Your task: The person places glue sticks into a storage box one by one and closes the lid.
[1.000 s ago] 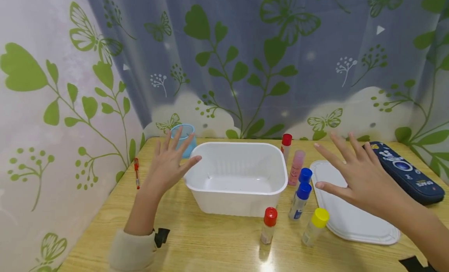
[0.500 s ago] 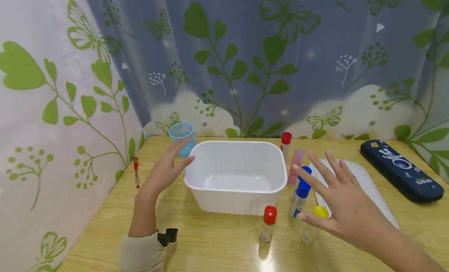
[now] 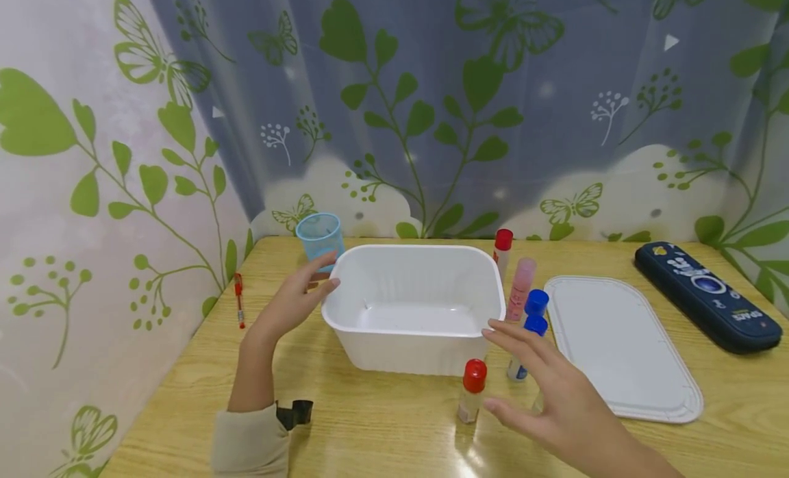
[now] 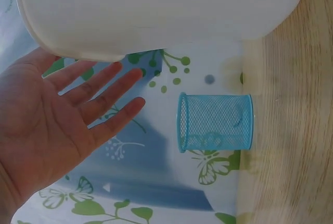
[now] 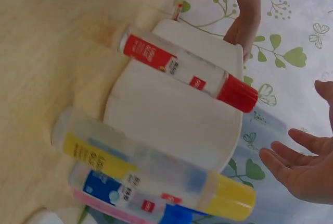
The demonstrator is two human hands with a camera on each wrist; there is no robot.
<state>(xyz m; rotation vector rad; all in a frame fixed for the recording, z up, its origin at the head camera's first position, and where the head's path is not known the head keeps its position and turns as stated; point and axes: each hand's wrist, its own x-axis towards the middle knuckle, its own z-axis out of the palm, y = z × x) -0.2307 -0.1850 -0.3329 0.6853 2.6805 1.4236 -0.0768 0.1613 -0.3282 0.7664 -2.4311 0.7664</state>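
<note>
A white tub (image 3: 414, 307) sits mid-table. The left hand (image 3: 290, 303), fingers straight and empty, hovers at the tub's left rim, in front of a blue mesh cup (image 3: 320, 236). The right hand (image 3: 548, 396), also spread and holding nothing, has dropped from above the white lid (image 3: 622, 348) right of the tub to the red-capped glue bottle (image 3: 472, 390) standing before the tub, seemingly closing in on it.

Tub (image 3: 413, 307) mid-table; cup (image 3: 320, 236) behind-left, bottles (image 3: 473, 390) right, lid (image 3: 622, 344) further right.
</note>
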